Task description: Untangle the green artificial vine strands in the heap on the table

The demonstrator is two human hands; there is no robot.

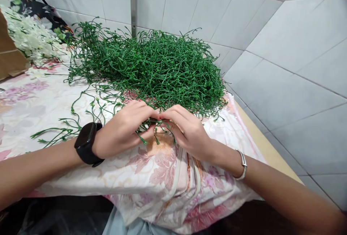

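Note:
My left hand [126,126], with a black watch on its wrist, and my right hand [184,128], with a silver bracelet, meet over the near edge of a table covered by a floral cloth [162,177]. Both pinch the same thin green plastic stem [154,121], fingers closed and fingertips touching. Right behind the hands lies a big tangled heap of green artificial stems [151,69]. A few loose green sprigs [65,128] lie on the cloth to the left of my left wrist.
White artificial flowers [27,40] are piled at the far left beside a brown cardboard piece [9,58] and a dark floral bag [43,11]. White tiled walls close in behind and to the right. The table's bare edge [260,137] shows at the right.

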